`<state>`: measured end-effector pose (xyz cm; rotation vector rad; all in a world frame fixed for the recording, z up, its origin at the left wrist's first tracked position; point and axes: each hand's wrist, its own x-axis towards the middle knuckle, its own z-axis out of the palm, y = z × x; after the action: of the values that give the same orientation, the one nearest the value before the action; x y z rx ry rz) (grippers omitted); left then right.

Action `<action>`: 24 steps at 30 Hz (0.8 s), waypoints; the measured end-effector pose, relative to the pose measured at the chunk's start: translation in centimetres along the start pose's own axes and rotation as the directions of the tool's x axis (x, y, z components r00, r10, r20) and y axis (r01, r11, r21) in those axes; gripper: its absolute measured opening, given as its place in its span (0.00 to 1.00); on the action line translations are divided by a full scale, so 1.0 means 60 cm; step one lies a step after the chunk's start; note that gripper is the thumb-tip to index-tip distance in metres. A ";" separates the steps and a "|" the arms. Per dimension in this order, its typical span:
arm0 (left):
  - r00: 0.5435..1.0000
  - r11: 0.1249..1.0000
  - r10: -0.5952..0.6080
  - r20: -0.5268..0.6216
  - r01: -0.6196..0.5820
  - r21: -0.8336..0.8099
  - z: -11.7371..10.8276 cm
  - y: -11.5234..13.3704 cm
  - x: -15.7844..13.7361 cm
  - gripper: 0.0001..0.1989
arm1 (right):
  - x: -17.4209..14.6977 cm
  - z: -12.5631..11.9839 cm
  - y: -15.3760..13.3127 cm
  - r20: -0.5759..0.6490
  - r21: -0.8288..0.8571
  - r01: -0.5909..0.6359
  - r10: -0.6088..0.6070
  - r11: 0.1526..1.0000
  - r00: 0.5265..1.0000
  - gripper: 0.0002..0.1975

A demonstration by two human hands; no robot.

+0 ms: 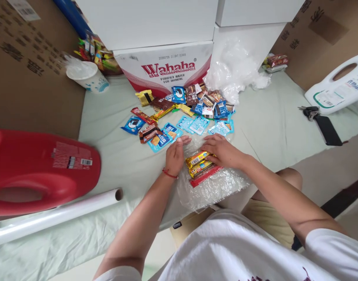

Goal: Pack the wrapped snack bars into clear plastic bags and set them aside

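Several wrapped snack bars (200, 166), yellow and brown with a red one nearest me, lie side by side on a clear plastic sheet (214, 191). My left hand (176, 156), wearing a red cord bracelet, stands on edge at their left with its fingers stretched forward and holds nothing. From the right, my right hand (222, 150) reaches over the bars, fingers apart; some fingertips touch the right ends of the bars. Just beyond both hands lie light-blue snack packets (199, 125). A mixed heap of wrapped snacks (193, 97) sits behind those.
A Wahaha carton (170, 68) stands behind the heap, with crumpled clear plastic (230, 70) beside it. At left are a paper cup (91, 78), a red jug (44, 171) and a white roll (88, 207). Keys (310, 112), a phone (328, 130) and a white jug (339, 88) lie right.
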<state>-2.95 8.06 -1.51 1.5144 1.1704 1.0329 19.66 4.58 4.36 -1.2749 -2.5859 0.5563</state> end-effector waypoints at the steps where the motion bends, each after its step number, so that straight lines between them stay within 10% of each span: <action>1: 1.000 1.000 0.002 0.000 -0.002 0.004 0.000 0.000 0.000 0.36 | -0.006 0.000 0.000 -0.016 0.001 -0.012 0.012 1.000 1.000 0.19; 24: 0.999 0.995 0.047 0.000 -0.047 0.088 0.001 0.003 0.001 0.37 | -0.039 0.061 -0.069 -0.014 -0.158 0.108 -0.111 0.981 0.994 0.29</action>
<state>-2.87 8.06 -1.36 1.6168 1.2007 1.0261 16.84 -0.44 2.72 -1.1666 -2.7066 0.3209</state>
